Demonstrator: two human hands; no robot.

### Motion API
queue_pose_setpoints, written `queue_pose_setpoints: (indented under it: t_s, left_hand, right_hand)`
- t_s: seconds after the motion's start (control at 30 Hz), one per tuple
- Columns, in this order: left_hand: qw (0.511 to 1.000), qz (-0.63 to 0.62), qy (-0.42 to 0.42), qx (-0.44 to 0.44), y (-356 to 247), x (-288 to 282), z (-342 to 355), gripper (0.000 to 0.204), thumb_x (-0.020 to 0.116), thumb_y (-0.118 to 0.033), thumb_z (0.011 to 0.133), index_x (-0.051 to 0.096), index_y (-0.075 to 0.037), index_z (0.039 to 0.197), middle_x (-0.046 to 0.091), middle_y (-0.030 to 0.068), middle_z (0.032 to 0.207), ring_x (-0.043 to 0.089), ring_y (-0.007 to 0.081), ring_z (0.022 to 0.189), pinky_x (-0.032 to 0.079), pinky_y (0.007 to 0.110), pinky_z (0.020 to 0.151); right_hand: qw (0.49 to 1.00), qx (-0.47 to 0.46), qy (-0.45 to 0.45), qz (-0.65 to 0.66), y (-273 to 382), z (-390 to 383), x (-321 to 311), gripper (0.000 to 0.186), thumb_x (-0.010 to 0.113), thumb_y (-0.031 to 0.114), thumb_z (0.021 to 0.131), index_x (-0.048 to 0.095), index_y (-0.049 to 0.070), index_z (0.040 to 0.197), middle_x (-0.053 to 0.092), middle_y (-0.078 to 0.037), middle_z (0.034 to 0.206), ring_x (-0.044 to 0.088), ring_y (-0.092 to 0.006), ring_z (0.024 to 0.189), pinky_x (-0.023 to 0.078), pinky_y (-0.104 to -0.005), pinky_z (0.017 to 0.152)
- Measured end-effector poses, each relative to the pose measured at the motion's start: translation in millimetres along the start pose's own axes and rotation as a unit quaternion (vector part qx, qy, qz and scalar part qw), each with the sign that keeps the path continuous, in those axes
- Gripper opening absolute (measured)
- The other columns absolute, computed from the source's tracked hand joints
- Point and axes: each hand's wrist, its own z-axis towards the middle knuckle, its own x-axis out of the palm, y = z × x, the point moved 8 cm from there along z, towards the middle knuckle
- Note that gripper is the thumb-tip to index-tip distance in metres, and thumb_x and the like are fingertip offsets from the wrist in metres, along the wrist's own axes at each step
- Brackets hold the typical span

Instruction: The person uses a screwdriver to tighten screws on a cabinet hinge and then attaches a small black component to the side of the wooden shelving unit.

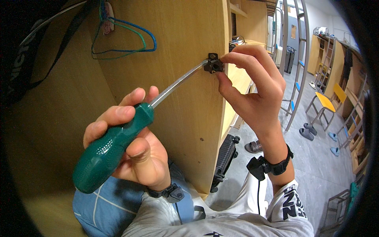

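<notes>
My left hand is wrapping closed around the green handle of a screwdriver, fingers curled over the top and thumb pressing from below. Its metal shaft is running up and to the right, and the tip is meeting a small black bracket sitting near the front edge of a wooden cabinet panel. My right hand is pinching that bracket between thumb and forefinger, the other fingers arching loosely behind. I am wearing a black strap on each wrist. Blue and green wire hangers are hanging at the upper left against the panel. Below my hands a blue cushion is lying by my lap. Off to the right, a yellow chair is standing on the grey floor, with slippers scattered near it.
</notes>
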Motion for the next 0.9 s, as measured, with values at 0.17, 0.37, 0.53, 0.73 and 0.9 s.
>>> queue_pose_setpoints:
  t_s: [0.17,0.37,0.53,0.73,0.9]
  left_hand:
    - [1.0,-0.003,0.007,0.001,1.2,0.7,1.0,0.044,0.057,-0.024,0.089,0.039,-0.002,0.122,0.051,0.0135,0.116,0.051,0.0372,0.114,0.046,0.058,0.093]
    - [1.0,-0.001,0.008,0.008,0.5,1.5,4.6,0.043,0.057,-0.023,0.089,0.04,-0.002,0.122,0.051,0.014,0.116,0.05,0.0379,0.114,0.047,0.057,0.093]
    - [1.0,-0.003,0.003,0.013,-2.6,1.9,8.7,0.042,0.057,-0.023,0.089,0.04,-0.001,0.121,0.051,0.0145,0.115,0.05,0.0384,0.114,0.047,0.057,0.093]
    - [1.0,-0.024,0.001,0.008,2.1,9.9,11.1,0.043,0.058,-0.023,0.088,0.041,0.0,0.12,0.051,0.0147,0.113,0.052,0.0382,0.112,0.048,0.057,0.091]
    - [1.0,-0.02,0.011,-0.007,5.7,16.2,13.2,0.044,0.06,-0.025,0.087,0.041,0.002,0.117,0.051,0.0157,0.111,0.053,0.0374,0.11,0.05,0.055,0.09]
  right_hand:
    - [1.0,-0.013,0.007,-0.021,3.3,0.6,0.2,0.025,0.07,-0.004,0.062,0.066,0.0,0.087,0.061,-0.011,0.088,0.063,-0.0202,0.078,0.051,-0.0281,0.067]
    - [0.999,-0.031,-0.001,-0.031,3.7,0.7,-0.1,0.026,0.071,-0.004,0.062,0.066,0.0,0.087,0.062,-0.011,0.086,0.063,-0.0206,0.077,0.051,-0.0284,0.066]
    - [0.999,-0.035,-0.003,-0.03,5.8,1.7,1.1,0.026,0.071,-0.004,0.062,0.066,-0.001,0.087,0.062,-0.011,0.084,0.063,-0.0203,0.076,0.05,-0.028,0.066]
    - [0.999,-0.033,0.0,-0.037,5.6,2.1,-0.3,0.026,0.07,-0.003,0.061,0.065,-0.001,0.087,0.062,-0.011,0.084,0.063,-0.0205,0.075,0.05,-0.0276,0.065]
    - [0.999,-0.034,0.0,-0.032,3.9,1.1,0.6,0.026,0.07,-0.004,0.061,0.065,-0.001,0.087,0.062,-0.011,0.084,0.063,-0.0205,0.075,0.05,-0.0279,0.065]
